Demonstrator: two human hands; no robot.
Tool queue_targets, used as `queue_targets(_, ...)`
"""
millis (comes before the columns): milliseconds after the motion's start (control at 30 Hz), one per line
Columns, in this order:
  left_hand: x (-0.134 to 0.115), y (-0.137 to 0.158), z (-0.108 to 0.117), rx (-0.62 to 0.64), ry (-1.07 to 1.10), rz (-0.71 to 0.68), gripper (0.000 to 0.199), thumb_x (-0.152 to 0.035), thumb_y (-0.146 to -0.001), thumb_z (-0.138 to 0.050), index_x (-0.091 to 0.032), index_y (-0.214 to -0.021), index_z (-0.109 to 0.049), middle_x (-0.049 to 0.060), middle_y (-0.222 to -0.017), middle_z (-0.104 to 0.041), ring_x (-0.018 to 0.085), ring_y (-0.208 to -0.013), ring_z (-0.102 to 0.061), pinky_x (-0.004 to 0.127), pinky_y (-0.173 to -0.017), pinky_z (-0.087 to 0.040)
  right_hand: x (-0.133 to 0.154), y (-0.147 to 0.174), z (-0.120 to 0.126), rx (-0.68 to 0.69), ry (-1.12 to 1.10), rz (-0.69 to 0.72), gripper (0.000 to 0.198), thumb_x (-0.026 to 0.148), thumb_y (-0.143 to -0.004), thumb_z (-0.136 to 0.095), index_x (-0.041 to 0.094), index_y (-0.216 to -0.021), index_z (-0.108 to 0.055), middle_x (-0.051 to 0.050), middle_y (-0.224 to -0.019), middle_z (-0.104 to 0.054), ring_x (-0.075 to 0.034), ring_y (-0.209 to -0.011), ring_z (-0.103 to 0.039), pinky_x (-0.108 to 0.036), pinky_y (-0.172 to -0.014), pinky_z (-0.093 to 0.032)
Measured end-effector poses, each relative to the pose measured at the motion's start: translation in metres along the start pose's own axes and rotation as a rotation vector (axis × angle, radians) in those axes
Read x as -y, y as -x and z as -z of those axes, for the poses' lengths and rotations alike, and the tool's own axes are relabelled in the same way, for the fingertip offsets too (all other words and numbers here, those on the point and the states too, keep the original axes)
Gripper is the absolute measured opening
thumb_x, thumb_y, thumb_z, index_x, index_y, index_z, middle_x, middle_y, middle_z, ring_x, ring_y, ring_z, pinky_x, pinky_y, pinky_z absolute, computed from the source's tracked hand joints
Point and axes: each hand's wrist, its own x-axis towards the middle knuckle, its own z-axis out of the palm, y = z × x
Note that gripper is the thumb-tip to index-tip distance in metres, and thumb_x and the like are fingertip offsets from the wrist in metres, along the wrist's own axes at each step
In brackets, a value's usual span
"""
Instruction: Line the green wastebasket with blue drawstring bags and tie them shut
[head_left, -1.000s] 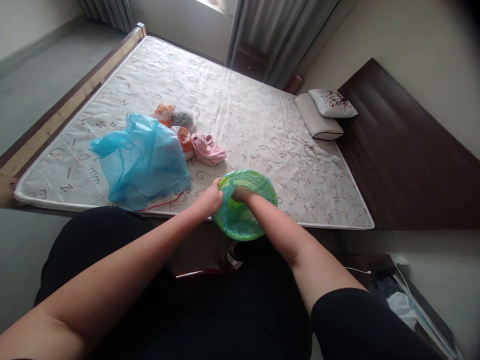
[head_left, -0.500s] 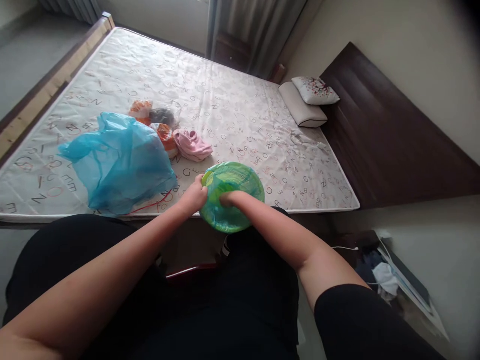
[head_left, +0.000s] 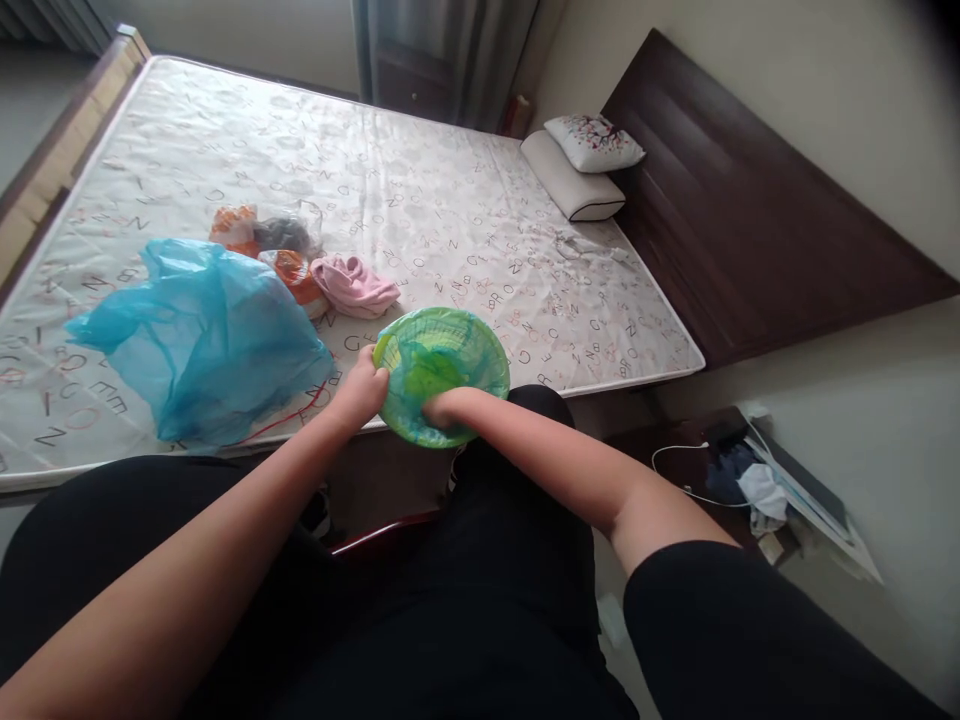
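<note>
A round green wastebasket (head_left: 486, 345) with a thin blue-green plastic bag (head_left: 420, 365) lining it is tilted toward me at the mattress edge. My left hand (head_left: 365, 388) is closed around the left side of its rim, where the bag folds over. Inside the basket, my right hand (head_left: 444, 408) reaches down against the bag. Its fingers are blurred and partly hidden, so whether they grip the plastic is unclear. To the left, a large crumpled blue plastic bag (head_left: 217, 340) lies on the mattress, with a red string (head_left: 289, 415) near its edge.
On the patterned mattress (head_left: 450, 210) lie a pink cloth (head_left: 354, 287), orange-and-white bags (head_left: 291, 272) and a grey bundle (head_left: 281, 235). Pillows (head_left: 596, 143) rest near the dark headboard (head_left: 720, 190). A nightstand at right holds a white cable (head_left: 679, 448) and cloths (head_left: 763, 492).
The basket has tipped so more of its inside shows, and my right hand has shifted toward its near side. My left hand stays on the rim. The whole view has turned slightly.
</note>
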Motion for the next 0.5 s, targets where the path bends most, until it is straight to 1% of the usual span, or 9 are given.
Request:
queue_targets(67,0.0,-0.002,-0.001,-0.006,-0.012,0.0,0.067,-0.024,-0.087,-0.052,-0.012,-0.153,-0.048,0.02,-0.129,-0.072,0.038,-0.126,-0.068,0.053,-0.113,-0.052,0.004,0.006,0.01,0.103,0.078,0.02,0.02,0.0,-0.074,-0.074,0.017,-0.084,-0.079,-0.009,-0.082,-0.079,-0.025,-0.08,-0.076,-0.038,-0.085,-0.061)
queue_targets(100,0.0,-0.003,0.0,-0.002,-0.017,-0.002,0.068,-0.025,-0.087,-0.053,-0.011,-0.154,-0.048,0.021,-0.131,-0.072,0.038,-0.127,-0.068,0.052,-0.113,-0.052,0.007,0.009,0.016,0.118,0.105,0.04,0.022,0.001,-0.078,-0.071,0.017,-0.09,-0.08,-0.01,-0.091,-0.081,-0.025,-0.086,-0.077,-0.038,-0.089,-0.06)
queue_targets(133,-0.001,-0.004,0.003,0.003,-0.016,-0.011,0.068,-0.027,-0.088,-0.053,-0.01,-0.154,-0.049,0.021,-0.134,-0.071,0.037,-0.128,-0.068,0.05,-0.114,-0.052,0.009,0.012,0.023,0.099,0.115,0.062,0.023,0.003,-0.085,-0.067,0.017,-0.098,-0.08,-0.011,-0.102,-0.082,-0.026,-0.095,-0.077,-0.038,-0.094,-0.059)
queue_targets(200,-0.003,-0.007,0.014,0.026,-0.014,-0.062,0.061,-0.036,-0.094,-0.05,-0.011,-0.15,-0.056,0.019,-0.139,-0.071,0.036,-0.131,-0.067,0.046,-0.116,-0.051,0.011,0.017,0.036,-0.035,0.084,0.09,0.028,0.012,-0.099,-0.055,0.019,-0.114,-0.078,-0.012,-0.119,-0.08,-0.027,-0.11,-0.075,-0.04,-0.102,-0.056)
queue_targets(233,-0.004,-0.01,0.023,0.038,-0.027,-0.092,0.057,-0.042,-0.098,-0.047,-0.012,-0.145,-0.062,0.018,-0.139,-0.072,0.035,-0.132,-0.067,0.045,-0.116,-0.051,0.01,0.019,0.041,-0.123,0.052,0.102,0.031,0.016,-0.103,-0.049,0.02,-0.119,-0.076,-0.011,-0.122,-0.08,-0.027,-0.114,-0.074,-0.04,-0.103,-0.055)
queue_targets(333,-0.002,-0.024,0.055,0.004,-0.129,-0.15,0.063,-0.057,-0.105,-0.034,-0.016,-0.127,-0.075,0.015,-0.132,-0.077,0.036,-0.13,-0.068,0.044,-0.114,-0.051,0.006,0.02,0.054,-0.368,-0.082,0.16,0.032,0.021,-0.105,-0.046,0.02,-0.119,-0.074,-0.008,-0.114,-0.081,-0.024,-0.107,-0.074,-0.036,-0.1,-0.055)
queue_targets(400,0.004,-0.039,0.073,-0.039,-0.204,-0.153,0.062,-0.056,-0.104,-0.036,-0.016,-0.126,-0.077,0.014,-0.13,-0.079,0.034,-0.126,-0.07,0.043,-0.114,-0.051,0.003,0.017,0.06,-0.458,-0.166,0.206,0.03,0.02,-0.103,-0.047,0.02,-0.115,-0.074,-0.007,-0.106,-0.081,-0.023,-0.1,-0.075,-0.034,-0.096,-0.055)
queue_targets(433,0.01,-0.048,0.079,-0.037,-0.241,-0.156,0.058,-0.054,-0.103,-0.039,-0.017,-0.129,-0.076,0.014,-0.131,-0.078,0.032,-0.125,-0.071,0.041,-0.114,-0.05,0.003,0.015,0.061,-0.488,-0.206,0.22,0.03,0.02,-0.102,-0.047,0.02,-0.114,-0.074,-0.006,-0.102,-0.081,-0.023,-0.097,-0.075,-0.034,-0.094,-0.056)
queue_targets(500,0.026,-0.065,0.086,0.031,-0.323,-0.156,0.049,-0.046,-0.098,-0.05,-0.018,-0.128,-0.077,0.013,-0.129,-0.079,0.03,-0.122,-0.072,0.039,-0.114,-0.05,0.004,0.01,0.063,-0.529,-0.274,0.231,0.03,0.02,-0.102,-0.047,0.02,-0.114,-0.074,-0.006,-0.099,-0.081,-0.022,-0.095,-0.075,-0.033,-0.093,-0.056)
